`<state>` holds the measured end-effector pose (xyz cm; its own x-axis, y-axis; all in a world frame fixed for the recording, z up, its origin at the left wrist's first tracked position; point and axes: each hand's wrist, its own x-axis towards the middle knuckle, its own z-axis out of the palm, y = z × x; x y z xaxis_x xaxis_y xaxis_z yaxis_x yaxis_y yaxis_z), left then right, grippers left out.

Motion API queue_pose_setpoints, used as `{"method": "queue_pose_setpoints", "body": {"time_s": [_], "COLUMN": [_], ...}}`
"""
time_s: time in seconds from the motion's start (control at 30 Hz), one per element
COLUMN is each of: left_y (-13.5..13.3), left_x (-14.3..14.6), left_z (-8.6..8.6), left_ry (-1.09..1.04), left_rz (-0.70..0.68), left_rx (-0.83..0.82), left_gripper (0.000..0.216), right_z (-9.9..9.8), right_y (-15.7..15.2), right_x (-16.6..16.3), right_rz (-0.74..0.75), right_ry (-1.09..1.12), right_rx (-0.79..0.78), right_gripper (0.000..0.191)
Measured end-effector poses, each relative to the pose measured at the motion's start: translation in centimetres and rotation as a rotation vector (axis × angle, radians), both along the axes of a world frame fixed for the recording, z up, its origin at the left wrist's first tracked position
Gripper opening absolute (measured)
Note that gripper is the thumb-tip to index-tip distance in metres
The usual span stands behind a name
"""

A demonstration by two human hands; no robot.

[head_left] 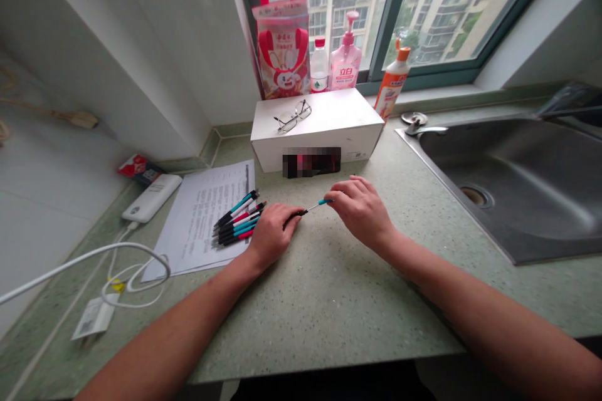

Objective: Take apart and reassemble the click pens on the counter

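Observation:
My left hand (pixel 273 232) is closed on the dark end of a pen (pixel 301 213), just above the counter. Opposite it, my right hand (pixel 361 210) pinches a teal piece of the pen (pixel 323 202) between thumb and fingers. A thin pale rod, like a refill, runs between the two parts; whether they are fully apart I cannot tell. Beside my left hand, partly covered by it, lie several click pens (pixel 235 220) in teal, red, white and black. They rest on printed paper sheets (pixel 188 225).
Behind the hands stands a white box (pixel 320 116) with eyeglasses (pixel 294 118) on top and a dark packet (pixel 324 163) in front. A steel sink (pixel 517 200) is at right. A white power bank (pixel 151 197) and looped cable (pixel 141 276) lie at left. Bottles stand by the window.

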<state>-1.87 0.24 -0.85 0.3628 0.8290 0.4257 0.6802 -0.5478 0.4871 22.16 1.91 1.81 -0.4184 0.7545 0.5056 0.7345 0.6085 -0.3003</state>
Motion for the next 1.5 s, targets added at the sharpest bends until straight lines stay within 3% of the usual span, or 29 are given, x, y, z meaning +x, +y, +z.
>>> {"method": "queue_pose_setpoints", "body": {"time_s": [0.1, 0.23, 0.33, 0.57, 0.77, 1.1, 1.5], "left_y": [0.1, 0.3, 0.3, -0.2, -0.2, 0.0, 0.0], "left_x": [-0.1, -0.4, -0.4, 0.1, 0.2, 0.1, 0.0], "left_z": [-0.1, -0.1, -0.1, 0.2, 0.2, 0.2, 0.4], "left_ry": [-0.015, -0.084, -0.072, 0.104, 0.177, 0.115, -0.009], "left_rz": [0.063, 0.182, 0.216, 0.143, 0.101, 0.186, 0.24], "left_rx": [-0.005, -0.043, -0.052, 0.008, 0.046, 0.017, 0.045], "left_gripper": [0.015, 0.015, 0.015, 0.011, 0.008, 0.01, 0.01], "right_z": [0.4, -0.6, -1.4, -0.3, 0.1, -0.2, -2.7], "right_y": [0.1, 0.9, 1.2, 0.5, 0.5, 0.4, 1.2], "right_x": [0.4, 0.8, 0.8, 0.3, 0.2, 0.5, -1.8], "right_rz": [-0.059, -0.196, -0.18, 0.119, 0.175, 0.101, 0.151], "right_ry": [0.012, 0.136, 0.204, -0.267, -0.484, -0.379, -0.253], "right_rx": [0.026, 0.005, -0.018, 0.186, 0.179, 0.059, -0.037], "right_gripper": [0.02, 0.018, 0.019, 0.016, 0.014, 0.015, 0.024]}}
